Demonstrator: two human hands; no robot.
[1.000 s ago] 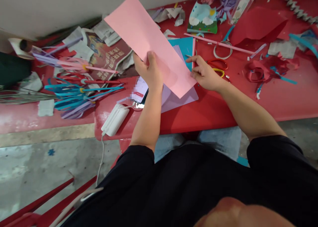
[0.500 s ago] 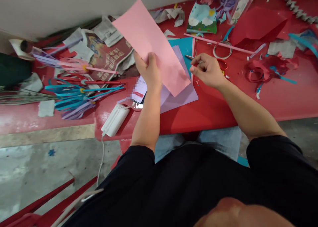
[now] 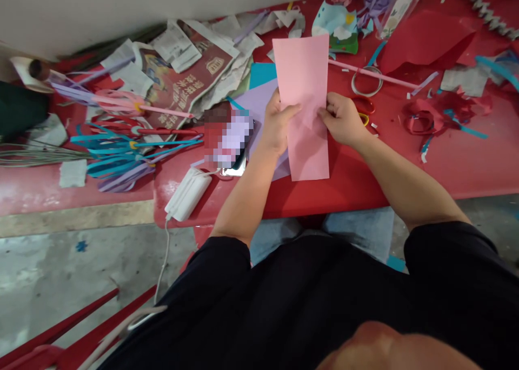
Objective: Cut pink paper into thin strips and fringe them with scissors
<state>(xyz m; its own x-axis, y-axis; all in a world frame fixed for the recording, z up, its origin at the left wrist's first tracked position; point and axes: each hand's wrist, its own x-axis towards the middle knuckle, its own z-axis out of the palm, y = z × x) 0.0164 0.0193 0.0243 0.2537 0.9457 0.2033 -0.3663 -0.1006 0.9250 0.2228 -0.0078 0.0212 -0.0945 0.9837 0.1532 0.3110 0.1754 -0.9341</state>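
Observation:
A long pink paper sheet (image 3: 303, 67) is held upright over the red table (image 3: 446, 159), its long side running away from me. My left hand (image 3: 276, 125) pinches its left edge near the middle, thumb on top. My right hand (image 3: 343, 120) grips the right edge at the same height, fingers curled. Under the sheet lie a lilac sheet (image 3: 257, 102) and a teal sheet (image 3: 261, 73). Red and yellow scissor handles (image 3: 365, 109) peek out just behind my right hand.
A phone (image 3: 233, 143) and a white power bank (image 3: 187, 193) with a cable lie at the table's left front corner. Newspapers (image 3: 182, 73), paper-strip flowers (image 3: 121, 154), a tape ring (image 3: 365, 81), a pink stick (image 3: 385, 78) and red scraps (image 3: 430, 116) clutter the surface.
The pink sheet has swung from a leftward slant to straight ahead and shifted right. My right hand, apart from it half a second ago, now grips its right edge.

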